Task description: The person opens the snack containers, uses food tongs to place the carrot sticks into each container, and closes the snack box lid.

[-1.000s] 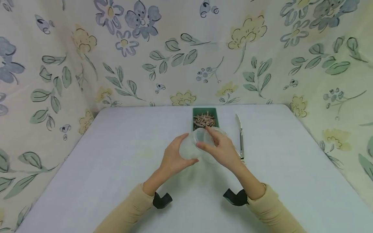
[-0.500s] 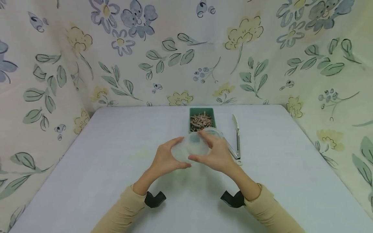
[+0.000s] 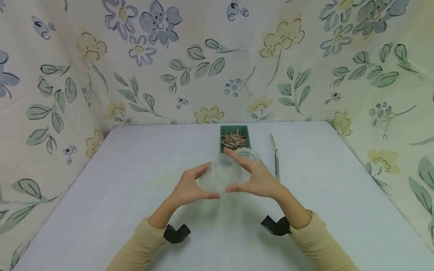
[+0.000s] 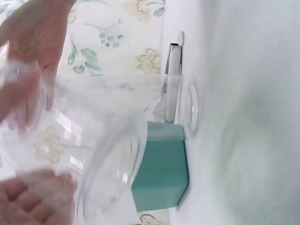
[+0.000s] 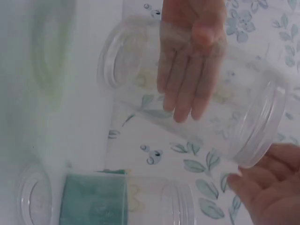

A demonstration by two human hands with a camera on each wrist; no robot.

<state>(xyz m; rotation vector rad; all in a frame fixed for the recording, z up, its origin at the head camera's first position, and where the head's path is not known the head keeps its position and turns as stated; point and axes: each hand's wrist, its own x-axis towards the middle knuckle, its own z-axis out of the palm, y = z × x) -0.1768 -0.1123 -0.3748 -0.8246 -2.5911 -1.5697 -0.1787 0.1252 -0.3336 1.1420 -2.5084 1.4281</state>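
Observation:
A clear plastic jar [image 3: 225,171] is held tilted above the table, its ridged mouth [image 5: 267,122] turned up toward the right hand. My left hand [image 3: 191,187] grips its lower body between thumb and fingers. My right hand [image 3: 259,178] is beside the mouth, thumb and fingers spread; whether it touches the rim I cannot tell. A second clear jar [image 5: 154,199] stands upright on the table just behind, partly hidden by the right hand in the head view. Beyond it is a green box [image 4: 161,168] with thin brown twisted pieces [image 3: 234,140] inside.
Metal tongs [image 3: 277,163] lie right of the jars, arms spread, partly hidden by the right hand. The white table [image 3: 142,158] ends at a floral cloth [image 3: 210,75] at the back and sides. A dark strap [image 3: 177,234] sits on each wrist.
Both hands have shifted slightly left and down with the tilted jar. The right hand's fingers have spread wider at the mouth. The view has turned a little.

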